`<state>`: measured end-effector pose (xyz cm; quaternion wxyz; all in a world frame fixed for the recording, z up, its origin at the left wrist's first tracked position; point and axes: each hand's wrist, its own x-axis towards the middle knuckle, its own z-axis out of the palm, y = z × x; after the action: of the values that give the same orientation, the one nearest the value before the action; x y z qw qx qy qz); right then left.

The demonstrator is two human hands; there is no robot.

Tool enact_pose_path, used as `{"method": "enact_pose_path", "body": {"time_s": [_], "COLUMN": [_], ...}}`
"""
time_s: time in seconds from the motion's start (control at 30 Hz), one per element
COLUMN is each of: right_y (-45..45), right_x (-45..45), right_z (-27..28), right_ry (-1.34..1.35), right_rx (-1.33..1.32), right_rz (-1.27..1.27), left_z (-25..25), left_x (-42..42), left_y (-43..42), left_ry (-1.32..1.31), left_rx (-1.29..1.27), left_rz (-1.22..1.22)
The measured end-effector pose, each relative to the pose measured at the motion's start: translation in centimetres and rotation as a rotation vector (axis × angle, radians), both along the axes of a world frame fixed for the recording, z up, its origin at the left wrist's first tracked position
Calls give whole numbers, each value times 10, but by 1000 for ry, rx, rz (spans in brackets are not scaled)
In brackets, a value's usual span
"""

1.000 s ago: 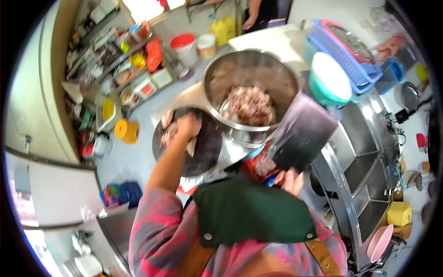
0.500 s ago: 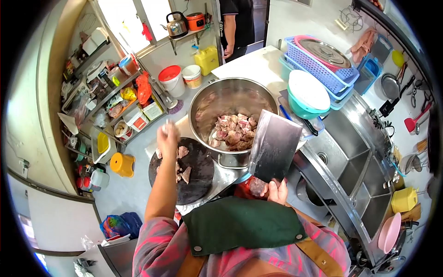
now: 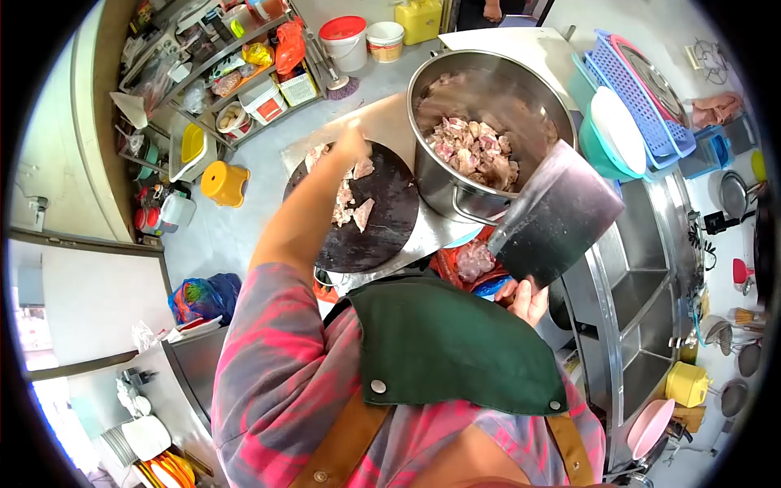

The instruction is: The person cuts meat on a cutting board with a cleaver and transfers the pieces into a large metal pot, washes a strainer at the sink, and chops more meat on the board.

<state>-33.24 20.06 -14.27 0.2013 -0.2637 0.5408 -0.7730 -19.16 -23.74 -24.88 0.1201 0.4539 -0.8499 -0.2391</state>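
Observation:
My right hand (image 3: pixel 529 302) is wrapped around the handle end of a broad cleaver (image 3: pixel 560 218), its blade raised and tilted beside the pot. My left hand (image 3: pixel 350 145) is smeared by motion over the far edge of a round dark chopping board (image 3: pixel 390 215); its fingers cannot be made out. Chopped meat pieces (image 3: pixel 363 213) lie on the board, partly hidden by my left forearm. Right of the board stands a large steel pot (image 3: pixel 446 185) with many meat chunks (image 3: pixel 472 150) inside. Below the pot, a red plastic bag (image 3: pixel 446 267) holds more meat (image 3: pixel 474 261).
A steel sink (image 3: pixel 639 285) runs along the right. Blue baskets (image 3: pixel 630 98) and a teal bowl (image 3: pixel 600 154) stand behind it. At the left are a yellow stool (image 3: pixel 225 184) and a loaded shelf rack (image 3: pixel 220 69). Another person's hand (image 3: pixel 493 11) shows at the top.
The view has tilted down and shifted left, so the board and pot appear higher and further right. My left hand stays blurred near the board's far edge; the cleaver remains in my right hand.

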Motion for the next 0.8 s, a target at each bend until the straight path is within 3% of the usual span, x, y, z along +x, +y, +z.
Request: {"method": "enact_pose_path", "body": {"time_s": [0.1, 0.2, 0.3, 0.33, 0.43, 0.47, 0.5, 0.63, 0.73, 0.8], "right_y": [1, 2, -2, -6, -13, -14, -17, -40, -68, -86], "right_x": [5, 8, 8, 8, 9, 7, 5, 0, 9, 16], "right_z": [1, 5, 3, 2, 9, 9, 4, -11, -8, -18], "right_ry": [11, -30, 44, 85, 79, 112, 166, 397, 655, 706], "right_rx": [4, 106, 123, 110, 128, 180, 214, 344, 485, 647], "right_rz": [20, 27, 90, 107, 234, 246, 286, 468, 586, 708], "left_z": [1, -24, -38, -3, 13, -5, 44, 52, 52, 14], "left_x": [7, 9, 19, 17, 31, 36, 43, 99, 144, 172], "left_y": [48, 52, 54, 69, 85, 81, 105, 121, 147, 161], "left_ry": [-393, -246, -187, -350, 50, 287, 477, 485, 353, 347], "left_rx": [15, -117, -206, -138, -90, -44, 130, -266, -324, -301], "left_rz": [-86, -17, -205, -224, -86, 32, 128, 136, 392, 424]}}
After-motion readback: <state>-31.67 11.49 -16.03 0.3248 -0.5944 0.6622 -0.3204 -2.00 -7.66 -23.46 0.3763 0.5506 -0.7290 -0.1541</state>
